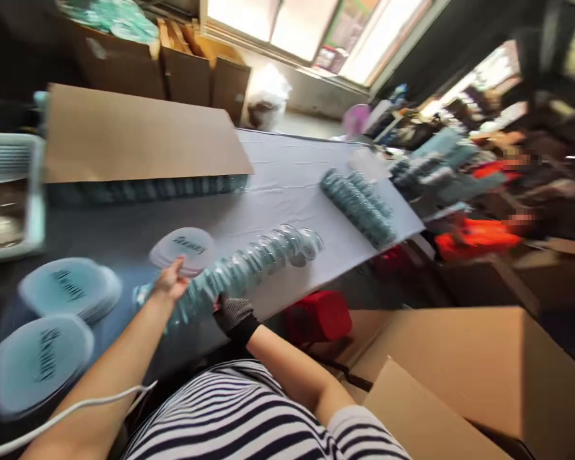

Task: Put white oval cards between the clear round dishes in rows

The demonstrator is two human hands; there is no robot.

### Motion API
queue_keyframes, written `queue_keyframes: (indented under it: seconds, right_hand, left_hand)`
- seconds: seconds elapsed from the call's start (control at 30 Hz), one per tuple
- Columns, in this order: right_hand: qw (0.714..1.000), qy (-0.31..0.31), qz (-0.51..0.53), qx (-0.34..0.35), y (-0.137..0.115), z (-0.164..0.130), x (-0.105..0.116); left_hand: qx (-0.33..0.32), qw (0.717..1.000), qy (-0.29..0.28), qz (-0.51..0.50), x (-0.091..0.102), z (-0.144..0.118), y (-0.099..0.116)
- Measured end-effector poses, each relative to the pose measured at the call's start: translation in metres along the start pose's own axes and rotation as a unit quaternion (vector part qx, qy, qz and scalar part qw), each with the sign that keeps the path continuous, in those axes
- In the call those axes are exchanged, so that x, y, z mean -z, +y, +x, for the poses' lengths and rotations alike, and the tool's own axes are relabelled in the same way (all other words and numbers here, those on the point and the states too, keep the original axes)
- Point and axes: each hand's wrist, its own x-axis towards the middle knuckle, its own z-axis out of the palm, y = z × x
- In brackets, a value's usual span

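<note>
Stretching toward bright windows, the white-covered table [287,179] carries a row of clear lids [249,265] near its front edge. The left hand [171,283] pinches a printed disc [183,248]. The gloved right hand [234,313] rests against the row, fingers curled; its grip is unclear.

We see a long table [287,172] under a pale cloth running away from us toward bright windows [292,25] that flood the far wall with daylight. Left of the table's far end stand brown cardboard boxes [191,70]; a big open box [460,370] sits near its close right corner, beside a red stool [319,316]. Right of the table, cluttered shelves blur into shadow.
</note>
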Motion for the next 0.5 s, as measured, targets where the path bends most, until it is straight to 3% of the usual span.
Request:
queue_keyframes:
  seconds: [0.1, 0.2, 0.33, 0.5]
  right_hand:
    - [0.999, 0.025, 0.018, 0.019, 0.008, -0.001, -0.007]
    - [0.999, 0.028, 0.041, -0.009, 0.004, 0.012, -0.013]
    - [0.998, -0.016, 0.059, -0.003, -0.006, 0.035, -0.019]
    - [0.991, -0.081, 0.106, 0.014, 0.002, 0.052, -0.025]
  left_hand:
    - [-0.009, 1.0, -0.025, 0.001, 0.007, 0.02, -0.001]
    - [-0.004, 1.0, -0.019, 0.002, 0.005, 0.016, -0.001]
    - [0.004, 1.0, 0.001, -0.003, -0.007, -0.001, -0.001]
    - [-0.001, 0.999, -0.005, -0.038, -0.005, 0.004, 0.001]
